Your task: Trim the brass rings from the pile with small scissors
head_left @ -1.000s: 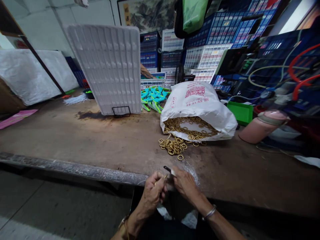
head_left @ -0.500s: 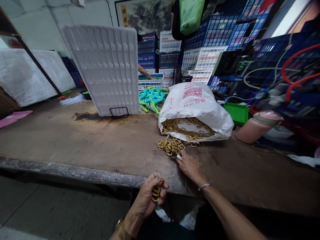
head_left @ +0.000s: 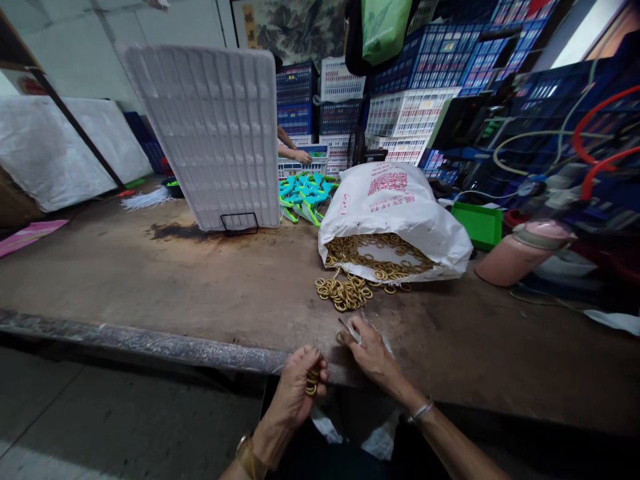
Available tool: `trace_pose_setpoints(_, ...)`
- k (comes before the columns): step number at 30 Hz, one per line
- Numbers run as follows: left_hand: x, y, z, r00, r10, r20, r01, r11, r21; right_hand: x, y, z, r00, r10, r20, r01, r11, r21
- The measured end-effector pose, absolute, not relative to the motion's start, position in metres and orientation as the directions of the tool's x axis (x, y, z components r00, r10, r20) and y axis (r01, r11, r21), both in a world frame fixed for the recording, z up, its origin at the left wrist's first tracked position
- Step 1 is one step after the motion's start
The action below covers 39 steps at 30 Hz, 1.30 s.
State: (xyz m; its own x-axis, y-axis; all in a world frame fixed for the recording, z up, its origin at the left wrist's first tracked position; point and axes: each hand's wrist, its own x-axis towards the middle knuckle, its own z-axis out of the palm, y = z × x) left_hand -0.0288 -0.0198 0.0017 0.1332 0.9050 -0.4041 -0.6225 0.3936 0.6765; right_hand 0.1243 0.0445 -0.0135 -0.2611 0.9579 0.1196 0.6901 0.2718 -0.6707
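Several brass-coloured rings (head_left: 313,381) are held in my left hand (head_left: 296,381), its fingers closed round them just off the table's front edge. My right hand (head_left: 374,353) pinches a small pale tool (head_left: 354,333) with a thin dark tip; its exact kind is too small to tell. One loose ring (head_left: 341,338) is at the tool's tip, by my right fingertips. Beyond that hand lies a loose pile of rings (head_left: 345,293), in front of the open mouth of a white sack (head_left: 400,200) that has many more rings inside.
A pale ribbed panel (head_left: 215,147) leans upright in a black wire stand (head_left: 240,223). Turquoise and green plastic pieces (head_left: 307,193) lie behind it, near another person's hand (head_left: 301,157). To the right are a pink bottle (head_left: 520,257) and a green tray (head_left: 477,225). Stacked crates (head_left: 410,113) line the back.
My right hand has drawn back from the ring pile towards my left hand, with one ring now at the tool's tip. The other person's hand has lifted above the crate.
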Motion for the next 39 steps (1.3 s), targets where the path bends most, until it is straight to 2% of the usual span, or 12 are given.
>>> trace_pose_setpoints(4, -0.025, -0.02, 0.001, 0.034, 0.937, -0.349, -0.453, 0.325, 0.83, 0.104, 0.02, -0.005, -0.357, 0.925, 0.13, 0.536, 0.317, -0.782)
trace_pose_setpoints(9, -0.027, -0.022, -0.002, -0.045, 0.96, -0.276, -0.185, 0.264, 0.947, 0.099, 0.014, -0.004, -0.371, 0.926, 0.074, 0.468, 0.255, -0.846)
trace_pose_setpoints(15, -0.026, -0.024, 0.007, -0.058, 0.998, 0.007, 0.01, -0.007, 1.0, 0.098, 0.018, -0.003, -0.366, 0.93, -0.029, 0.406, 0.132, -0.904)
trace_pose_setpoints(16, -0.025, -0.024, 0.009, -0.051, 0.999, -0.011, 0.002, 0.011, 1.0, 0.098, 0.018, -0.003, -0.363, 0.931, -0.043, 0.402, 0.114, -0.909)
trace_pose_setpoints(18, -0.026, -0.024, 0.01, -0.025, 0.99, -0.136, -0.062, 0.134, 0.989, 0.097, 0.018, -0.002, -0.352, 0.934, -0.063, 0.401, 0.09, -0.912)
trace_pose_setpoints(20, -0.027, -0.024, 0.007, 0.033, 0.959, -0.281, -0.152, 0.283, 0.947, 0.096, 0.018, -0.002, -0.342, 0.937, -0.074, 0.404, 0.076, -0.912)
trace_pose_setpoints(22, -0.028, -0.024, 0.004, 0.097, 0.93, -0.354, -0.239, 0.367, 0.899, 0.096, 0.017, -0.003, -0.346, 0.935, -0.078, 0.394, 0.069, -0.917)
trace_pose_setpoints(25, -0.029, -0.025, 0.001, 0.134, 0.93, -0.342, -0.324, 0.368, 0.872, 0.094, 0.017, -0.003, -0.36, 0.929, -0.079, 0.343, 0.053, -0.938)
trace_pose_setpoints(31, -0.027, -0.025, 0.008, 0.122, 0.935, -0.334, -0.341, 0.356, 0.87, 0.092, 0.02, -0.001, -0.36, 0.93, -0.066, 0.291, 0.045, -0.956)
trace_pose_setpoints(36, -0.027, -0.024, 0.009, 0.052, 0.938, -0.343, -0.331, 0.34, 0.88, 0.1, 0.018, -0.004, -0.291, 0.957, -0.015, 0.431, 0.117, -0.895)
trace_pose_setpoints(39, -0.028, -0.023, 0.011, 0.018, 0.94, -0.341, -0.321, 0.328, 0.888, 0.106, 0.012, -0.008, -0.386, 0.921, 0.046, 0.572, 0.278, -0.772)
